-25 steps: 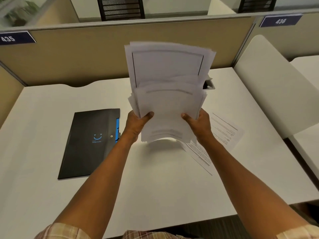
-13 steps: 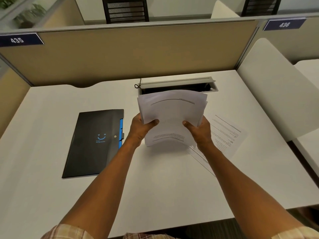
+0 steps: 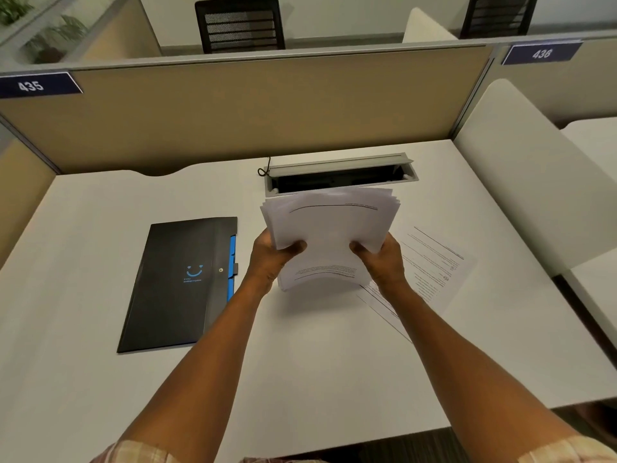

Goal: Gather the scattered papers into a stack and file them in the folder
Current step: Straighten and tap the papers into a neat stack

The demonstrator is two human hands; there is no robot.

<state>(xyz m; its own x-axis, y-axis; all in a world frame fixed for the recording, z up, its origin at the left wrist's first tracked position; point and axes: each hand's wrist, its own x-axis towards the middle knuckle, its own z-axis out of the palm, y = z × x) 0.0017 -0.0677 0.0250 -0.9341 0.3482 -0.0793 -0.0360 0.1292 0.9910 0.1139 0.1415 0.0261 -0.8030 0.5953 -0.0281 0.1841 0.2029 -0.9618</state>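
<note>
A bowed stack of white papers (image 3: 329,235) is held just above the white desk (image 3: 100,379). My left hand (image 3: 272,259) grips its left edge and my right hand (image 3: 382,259) grips its right edge, thumbs on top. One loose printed sheet (image 3: 434,265) lies flat on the desk to the right, partly under my right wrist. A closed black folder (image 3: 180,285) with a blue smile mark and blue tabs lies flat to the left of my left hand.
An open grey cable tray (image 3: 340,175) with a black cord is set into the desk just behind the stack. A tan partition (image 3: 233,108) closes the back. A white divider (image 3: 534,175) bounds the right side.
The stack was upright and fanned out high a second ago. Both hands have tipped it down flatter and lower towards the desk, and the sheets sit closer together.
</note>
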